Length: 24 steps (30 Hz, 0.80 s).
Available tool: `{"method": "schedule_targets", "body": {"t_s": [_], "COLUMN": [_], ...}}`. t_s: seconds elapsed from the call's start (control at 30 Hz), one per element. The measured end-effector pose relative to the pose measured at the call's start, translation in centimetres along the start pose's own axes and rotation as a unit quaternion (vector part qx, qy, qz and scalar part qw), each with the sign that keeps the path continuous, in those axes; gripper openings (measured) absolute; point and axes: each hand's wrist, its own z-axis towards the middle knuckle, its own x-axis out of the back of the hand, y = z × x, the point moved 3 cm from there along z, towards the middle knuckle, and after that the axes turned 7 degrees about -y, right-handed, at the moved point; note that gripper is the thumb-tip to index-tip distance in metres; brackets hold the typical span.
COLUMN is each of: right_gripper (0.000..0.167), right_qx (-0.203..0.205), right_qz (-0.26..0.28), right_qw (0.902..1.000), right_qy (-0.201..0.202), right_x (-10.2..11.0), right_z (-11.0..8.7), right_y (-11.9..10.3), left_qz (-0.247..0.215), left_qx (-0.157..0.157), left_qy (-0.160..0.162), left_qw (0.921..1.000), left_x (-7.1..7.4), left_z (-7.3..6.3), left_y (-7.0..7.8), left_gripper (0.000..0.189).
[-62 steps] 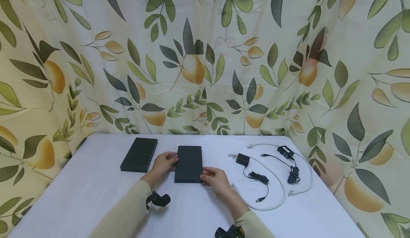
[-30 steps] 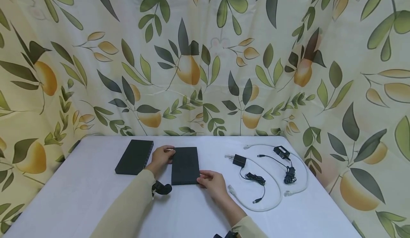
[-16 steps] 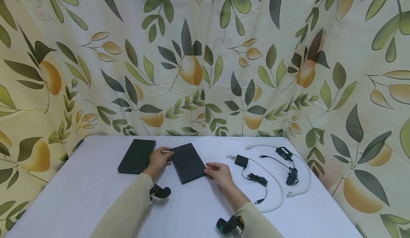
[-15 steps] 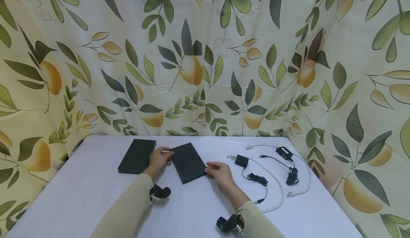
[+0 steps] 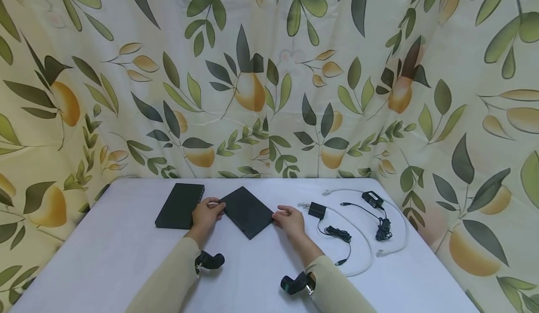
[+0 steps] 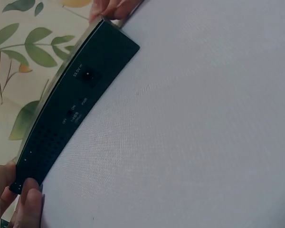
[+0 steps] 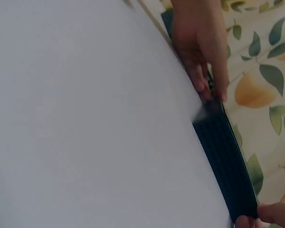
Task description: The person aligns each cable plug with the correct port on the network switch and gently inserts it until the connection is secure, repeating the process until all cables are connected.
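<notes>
A flat black network switch (image 5: 246,212) lies turned diagonally between my hands in the head view. My left hand (image 5: 205,218) pinches its left corner, thumb and fingers on either side. At the opposite corner my right hand (image 5: 290,222) holds it by the fingertips. The left wrist view shows one narrow side of the switch (image 6: 78,102), with a round power socket marked 53.5V, ON/OFF lettering and vent holes. Another vented side of the switch (image 7: 225,166) faces the right wrist camera, with right-hand fingertips (image 7: 270,213) at its near end.
A second black switch (image 5: 178,205) lies just left of my left hand, ports along its right side. To the right are two power adapters, one nearer (image 5: 317,210) and one farther (image 5: 372,199), with bundled black leads. White network cables (image 5: 365,243) curve around them. A patterned curtain hangs behind the table.
The switch has turned counter-clockwise, from nearly square-on to diagonal. My right hand has moved away from me with its corner, while the left has come slightly left and nearer.
</notes>
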Motion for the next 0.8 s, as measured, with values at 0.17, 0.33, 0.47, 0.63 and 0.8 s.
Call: {"method": "schedule_targets", "body": {"t_s": [0.17, 0.33, 0.47, 0.63, 0.8], "right_gripper": [0.042, 0.045, 0.047, 0.046, 0.046], "right_qx": [0.001, 0.0, 0.01, 0.014, 0.013], "right_qz": [0.037, 0.057, 0.042, 0.026, 0.015], "right_qw": [0.9985, 0.9974, 0.997, 0.9963, 0.9969], "right_qy": [0.041, 0.044, 0.064, 0.08, 0.076], "right_x": [-1.4, -3.2, -4.1, -4.3, -4.2], "right_z": [-2.3, -3.8, -3.9, -3.5, -4.0], "right_y": [0.2, 0.3, 0.3, 0.7, 0.9], "left_qz": [0.013, 0.017, 0.027, 0.068, 0.143], "left_qx": [0.0, -0.003, -0.003, 0.003, -0.013], "left_qy": [0.0, 0.001, -0.007, -0.027, -0.034], "left_qw": [0.9999, 0.9999, 0.9996, 0.9973, 0.9891], "left_x": [0.1, 0.1, 0.2, 0.7, 0.9], "left_z": [0.0, 0.0, 0.4, 0.8, 1.6], "left_y": [-0.1, 0.1, 0.3, 1.1, 2.2], "left_gripper": [0.026, 0.026, 0.027, 0.026, 0.029]}}
